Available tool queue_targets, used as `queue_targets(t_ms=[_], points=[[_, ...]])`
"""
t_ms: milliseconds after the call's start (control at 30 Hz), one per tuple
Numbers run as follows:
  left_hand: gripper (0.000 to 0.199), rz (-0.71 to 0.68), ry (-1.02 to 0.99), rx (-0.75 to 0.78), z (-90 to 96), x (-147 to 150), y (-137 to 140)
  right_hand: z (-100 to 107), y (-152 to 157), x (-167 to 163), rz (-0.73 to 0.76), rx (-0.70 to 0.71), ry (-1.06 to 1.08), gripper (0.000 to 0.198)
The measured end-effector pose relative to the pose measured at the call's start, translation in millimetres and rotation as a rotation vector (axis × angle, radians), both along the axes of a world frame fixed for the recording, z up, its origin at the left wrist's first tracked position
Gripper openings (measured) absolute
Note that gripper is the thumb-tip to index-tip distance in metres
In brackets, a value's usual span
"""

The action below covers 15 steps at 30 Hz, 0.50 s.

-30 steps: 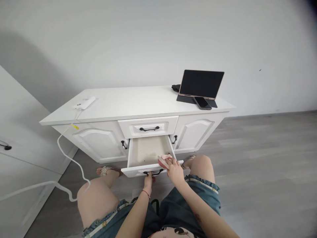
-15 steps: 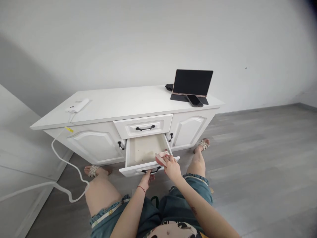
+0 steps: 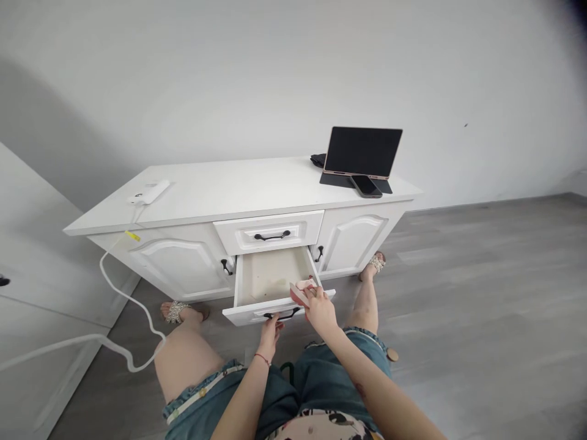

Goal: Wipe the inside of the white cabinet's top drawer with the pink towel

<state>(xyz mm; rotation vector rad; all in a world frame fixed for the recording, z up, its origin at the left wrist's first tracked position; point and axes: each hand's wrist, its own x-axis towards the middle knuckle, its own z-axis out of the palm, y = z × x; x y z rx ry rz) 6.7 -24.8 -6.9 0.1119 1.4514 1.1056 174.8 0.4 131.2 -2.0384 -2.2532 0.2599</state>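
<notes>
The lower drawer [image 3: 259,269] of a white cabinet is pulled out, and a few small specks show on its pale bottom. My left hand [image 3: 271,335] is at the front of this drawer, its thumb over the black drawer handle [image 3: 290,314] and its other fingers curled below. Over the drawer's right front corner, my right hand [image 3: 320,310] is closed on a small red and white item [image 3: 299,294]. The fingers partly cover that item, so its exact kind cannot be made out.
On the white cabinet top [image 3: 229,186] stand a tablet [image 3: 364,151] on a dark stand, a phone [image 3: 365,186] and a black folded item [image 3: 317,160]. A white power strip [image 3: 150,192] lies at the left, its cord [image 3: 137,296] hanging past my left leg. Above is a shut drawer [image 3: 270,234].
The view has shifted slightly, so the cabinet appears a little further right. Both hands keep nearly the same places at the drawer, and the red and white item stays in my right hand.
</notes>
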Motion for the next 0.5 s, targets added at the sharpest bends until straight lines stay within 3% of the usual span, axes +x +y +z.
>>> queue_targets(t_ms=[267, 500], points=[[0.017, 0.092, -0.185, 0.151, 14.6, -13, -11, 5, -1, -11, 0.042, -0.027, -0.079, 0.052], [0.013, 0.116, -0.279, 0.125, 10.0, 4, -2, -3, -7, -66, 0.121, -0.039, -0.123, 0.059]])
